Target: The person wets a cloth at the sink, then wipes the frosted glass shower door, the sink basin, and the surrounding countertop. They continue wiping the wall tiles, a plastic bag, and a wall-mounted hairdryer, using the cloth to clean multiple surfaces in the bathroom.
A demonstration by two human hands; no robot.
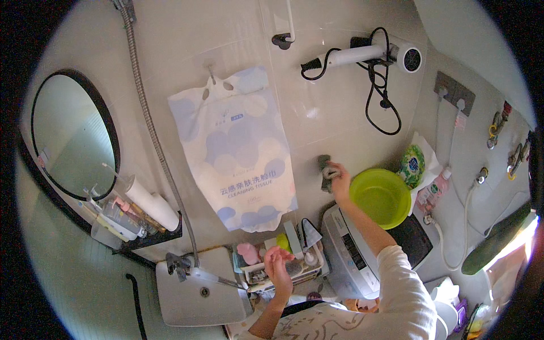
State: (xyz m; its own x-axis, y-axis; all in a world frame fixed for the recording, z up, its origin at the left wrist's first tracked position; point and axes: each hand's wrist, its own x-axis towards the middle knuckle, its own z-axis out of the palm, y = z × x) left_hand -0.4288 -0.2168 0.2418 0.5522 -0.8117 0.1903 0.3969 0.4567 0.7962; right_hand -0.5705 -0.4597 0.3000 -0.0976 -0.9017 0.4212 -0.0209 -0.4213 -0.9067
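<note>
My right hand (341, 180) is raised to the tiled wall, its fingers closed on a dark grey-green cloth (324, 172) that lies against the tiles. That forearm passes over the washing machine, beside a lime-green basin (381, 198). Lower down, my left hand (277, 265) hovers in front of a rack of toiletries (309, 273). Its fingers are slightly bent and apart, with nothing visible in them. A pink item (248, 253) and a rounded grey item (293, 268) are near it.
A tissue bag (238, 158) hangs from a wall hook. The hair dryer (362, 55) has a dangling cord. A washbasin (187, 309) and a round mirror (73, 133) are at left. The washing machine (348, 266), a pink bottle (435, 190) and hoses are at right.
</note>
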